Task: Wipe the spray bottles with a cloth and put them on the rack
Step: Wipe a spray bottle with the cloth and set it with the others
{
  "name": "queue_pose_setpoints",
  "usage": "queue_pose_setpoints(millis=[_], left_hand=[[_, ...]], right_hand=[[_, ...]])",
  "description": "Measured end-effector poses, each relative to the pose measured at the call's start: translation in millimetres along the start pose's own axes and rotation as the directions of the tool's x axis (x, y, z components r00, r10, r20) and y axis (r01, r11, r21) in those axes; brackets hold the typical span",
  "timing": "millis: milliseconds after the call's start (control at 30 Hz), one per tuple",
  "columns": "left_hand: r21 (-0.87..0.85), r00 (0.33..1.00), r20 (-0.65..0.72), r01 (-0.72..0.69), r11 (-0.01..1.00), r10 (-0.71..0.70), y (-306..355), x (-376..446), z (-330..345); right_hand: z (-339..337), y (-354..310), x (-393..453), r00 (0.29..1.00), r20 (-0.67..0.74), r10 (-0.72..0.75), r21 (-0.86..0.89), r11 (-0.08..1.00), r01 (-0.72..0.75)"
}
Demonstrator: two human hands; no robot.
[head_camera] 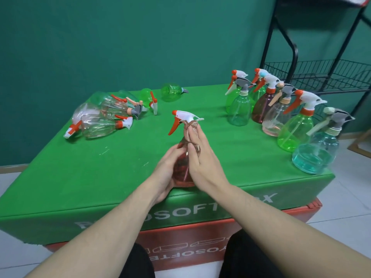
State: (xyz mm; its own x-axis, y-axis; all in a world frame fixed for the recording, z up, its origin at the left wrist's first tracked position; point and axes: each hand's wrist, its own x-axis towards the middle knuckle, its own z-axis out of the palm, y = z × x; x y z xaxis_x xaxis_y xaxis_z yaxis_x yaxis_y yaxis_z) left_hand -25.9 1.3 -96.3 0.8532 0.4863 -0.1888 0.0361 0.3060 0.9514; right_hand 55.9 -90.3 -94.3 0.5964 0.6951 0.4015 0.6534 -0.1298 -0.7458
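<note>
A person's two bare hands hold one upright, pink-tinted clear plastic spray bottle with a white spray head and an orange trigger, standing on the near middle of a green padded block.

The left hand cups the bottle's lower body from the left, its fingers curled round the plastic. The right hand lies against the bottle's right side, palm to the plastic, with its fingers reaching up to the neck just under the white spray head; the fingertips bend round the neck. The orange trigger points left, away from those fingertips. Whether a cloth lies under either hand cannot be told.

Well to the left of the left hand's fingers, and farther back, lies a heap of clear and green plastic spray bottles on their sides, touching one another. Beyond the fingertips, near the block's far edge, one green bottle lying on its side rests apart from the heap.

To the right of the right hand's fingers, well apart from them, stands a cluster of upright spray bottles in green, brown-pink, clear and pale blue, packed close together along the block's right edge.

Behind that cluster, off the block, stands a black wire rack with a mesh shelf.

The green block rests on a red block printed with white lettering.
</note>
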Motion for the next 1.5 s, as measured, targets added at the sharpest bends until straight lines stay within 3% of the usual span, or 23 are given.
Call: queue_pose_setpoints(millis=[167,333,433,567,733,900,1033,1200,1500], left_hand=[[-0.010,1.000,-0.001,-0.017,1.000,0.017,3.8,1.7,10.9],[-0.054,0.995,-0.074,-0.067,0.996,0.063,6.2,6.7,28.6],[-0.097,0.988,-0.137,-0.092,0.991,0.079,6.1,12.6,39.0],[-0.191,0.986,-0.154,-0.086,0.978,0.057,9.1,17.9,53.5],[-0.375,0.985,-0.168,-0.092,0.922,0.030,9.4,20.6,68.6],[-0.151,0.968,-0.218,-0.162,0.975,0.127,2.9,22.6,76.5],[0.039,0.934,-0.253,-0.251,0.967,0.253,3.7,31.3,74.9],[0.258,0.883,-0.273,-0.316,0.913,0.383,10.5,44.1,65.6],[0.305,0.922,-0.175,-0.284,0.909,0.346,1.3,42.1,74.5]], right_hand=[[-14.0,-4.6,15.0,0.979,0.005,0.203,0.176,0.964,-0.201],[-23.0,-5.8,26.2,0.921,0.014,0.390,0.384,0.848,-0.365],[-27.0,-0.4,28.6,0.841,0.079,0.536,0.537,0.688,-0.489],[-33.1,4.7,22.7,0.767,0.145,0.625,0.739,0.447,-0.504],[-36.5,6.0,13.7,0.793,0.275,0.544,0.909,0.122,-0.398],[-38.2,4.7,9.5,0.816,0.327,0.478,0.943,-0.111,-0.313],[-42.1,2.9,8.5,0.828,0.349,0.440,0.937,-0.178,-0.301],[-49.8,6.7,3.7,0.828,0.357,0.432,0.934,-0.151,-0.324],[-68.0,20.1,3.7,0.789,0.344,0.509,0.936,-0.122,-0.330]])
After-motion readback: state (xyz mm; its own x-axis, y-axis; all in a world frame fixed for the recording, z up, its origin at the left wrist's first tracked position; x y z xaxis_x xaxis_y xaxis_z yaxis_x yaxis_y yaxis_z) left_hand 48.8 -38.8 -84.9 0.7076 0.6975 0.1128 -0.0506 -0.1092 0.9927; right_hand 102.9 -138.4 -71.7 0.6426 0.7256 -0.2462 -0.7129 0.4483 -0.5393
